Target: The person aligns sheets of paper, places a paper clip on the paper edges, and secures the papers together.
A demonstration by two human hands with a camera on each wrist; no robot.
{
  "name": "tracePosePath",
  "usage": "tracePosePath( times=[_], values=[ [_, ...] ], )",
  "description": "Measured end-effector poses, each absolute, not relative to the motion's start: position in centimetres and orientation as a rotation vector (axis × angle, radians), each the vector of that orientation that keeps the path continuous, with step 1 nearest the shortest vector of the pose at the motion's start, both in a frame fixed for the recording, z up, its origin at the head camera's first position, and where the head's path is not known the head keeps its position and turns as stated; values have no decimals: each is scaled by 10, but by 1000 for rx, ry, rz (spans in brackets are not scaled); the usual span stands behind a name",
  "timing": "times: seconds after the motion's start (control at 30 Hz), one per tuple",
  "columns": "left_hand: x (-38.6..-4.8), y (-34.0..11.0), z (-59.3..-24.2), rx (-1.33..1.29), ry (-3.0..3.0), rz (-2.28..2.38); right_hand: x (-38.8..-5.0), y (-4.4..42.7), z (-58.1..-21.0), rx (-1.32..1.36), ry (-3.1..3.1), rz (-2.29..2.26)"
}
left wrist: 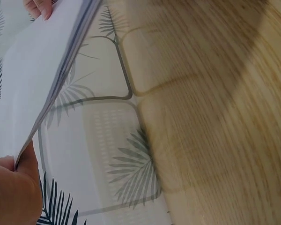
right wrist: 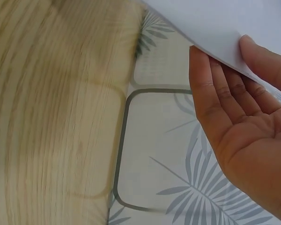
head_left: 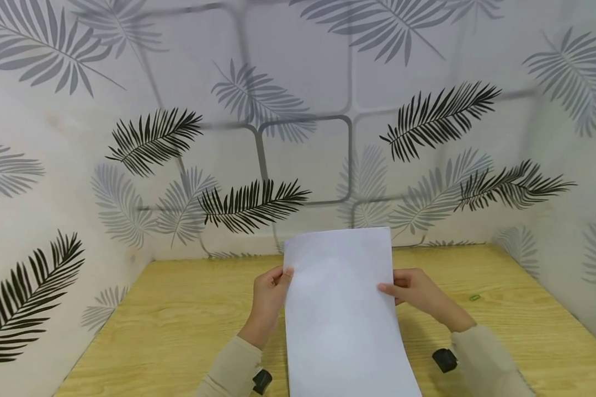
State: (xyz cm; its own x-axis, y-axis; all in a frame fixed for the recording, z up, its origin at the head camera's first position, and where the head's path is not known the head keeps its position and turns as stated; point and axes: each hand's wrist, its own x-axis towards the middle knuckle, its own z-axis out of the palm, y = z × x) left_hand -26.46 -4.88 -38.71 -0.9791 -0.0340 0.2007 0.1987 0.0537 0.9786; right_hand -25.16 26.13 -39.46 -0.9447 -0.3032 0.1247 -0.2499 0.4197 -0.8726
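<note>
A stack of white paper [head_left: 340, 309] is held up over the table, its far end raised and its near end running out of the head view. My left hand [head_left: 270, 298] grips the stack's left edge, thumb on top. On the right edge my right hand [head_left: 419, 292] pinches it, thumb [right wrist: 264, 61] on the upper face and fingers beneath. Several layers show along the stack's edge [left wrist: 61, 75] in the left wrist view. The fingers of my left hand are partly hidden behind the paper.
A small green paper clip [head_left: 474, 298] lies on the wood-grain table [head_left: 193, 314], right of my right hand. Walls with leaf-patterned covering [head_left: 303, 160] close off the back and sides. A black object [head_left: 445, 360] sits by the right sleeve, another [head_left: 262, 381] by the left.
</note>
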Motion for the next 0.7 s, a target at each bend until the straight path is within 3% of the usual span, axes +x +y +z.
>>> tracePosePath(
  times=[0.7],
  values=[
    [-265, -45, -391, -167, -2139, -2077, -247, 280, -393, -551, 2584, -1547]
  ],
)
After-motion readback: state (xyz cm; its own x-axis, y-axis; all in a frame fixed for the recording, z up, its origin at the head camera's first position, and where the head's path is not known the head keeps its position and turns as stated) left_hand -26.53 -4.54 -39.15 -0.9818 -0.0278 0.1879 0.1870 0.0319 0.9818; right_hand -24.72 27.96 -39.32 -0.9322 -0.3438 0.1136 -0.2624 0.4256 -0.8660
